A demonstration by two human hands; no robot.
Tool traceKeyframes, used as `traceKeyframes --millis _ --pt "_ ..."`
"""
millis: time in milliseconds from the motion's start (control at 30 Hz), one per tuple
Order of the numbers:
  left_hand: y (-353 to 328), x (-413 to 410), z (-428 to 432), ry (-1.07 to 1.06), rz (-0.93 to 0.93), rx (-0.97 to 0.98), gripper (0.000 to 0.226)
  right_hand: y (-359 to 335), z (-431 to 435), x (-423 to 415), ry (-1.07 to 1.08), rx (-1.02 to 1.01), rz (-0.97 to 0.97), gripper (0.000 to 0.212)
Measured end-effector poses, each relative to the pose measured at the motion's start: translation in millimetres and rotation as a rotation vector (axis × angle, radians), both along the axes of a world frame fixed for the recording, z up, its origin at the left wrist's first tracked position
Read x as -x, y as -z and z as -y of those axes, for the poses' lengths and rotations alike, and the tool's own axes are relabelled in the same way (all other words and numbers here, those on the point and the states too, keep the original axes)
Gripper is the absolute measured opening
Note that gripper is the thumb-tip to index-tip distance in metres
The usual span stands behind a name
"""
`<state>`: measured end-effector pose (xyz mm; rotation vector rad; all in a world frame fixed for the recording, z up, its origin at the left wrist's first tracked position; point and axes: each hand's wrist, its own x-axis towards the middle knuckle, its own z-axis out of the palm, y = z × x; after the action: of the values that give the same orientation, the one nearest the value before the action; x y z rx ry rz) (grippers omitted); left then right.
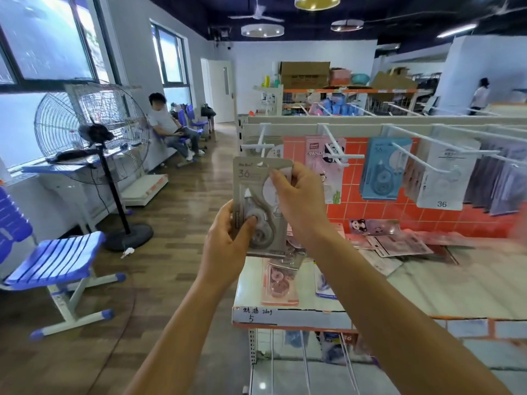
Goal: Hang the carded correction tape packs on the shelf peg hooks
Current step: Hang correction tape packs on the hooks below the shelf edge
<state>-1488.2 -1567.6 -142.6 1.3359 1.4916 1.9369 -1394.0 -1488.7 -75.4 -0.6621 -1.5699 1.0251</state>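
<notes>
I hold a grey carded correction tape pack (251,189), marked 36, upright in front of me with both hands. My left hand (228,240) grips its lower left edge, thumb on the tape case. My right hand (299,201) pinches its upper right side. The pack's hang hole sits just below the leftmost white peg hook (261,145), which bears one pale pack behind. Further right, pegs carry a pink panda pack (325,166), blue packs (382,172) and white packs (445,181).
Loose packs (399,243) lie scattered on the shelf board (470,283) below the pegs, with a pink one (281,280) near its left end. A standing fan (94,135) and a blue chair (57,260) are at the left; a person sits beyond.
</notes>
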Motion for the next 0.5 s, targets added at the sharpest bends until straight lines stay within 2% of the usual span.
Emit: traceKeyframes --millis 500 --pt "11.5 12.7 -30.3 0.020 0.042 0.013 0.033 13.7 -34.7 15.0 -0.020 0.025 0.020 0.027"
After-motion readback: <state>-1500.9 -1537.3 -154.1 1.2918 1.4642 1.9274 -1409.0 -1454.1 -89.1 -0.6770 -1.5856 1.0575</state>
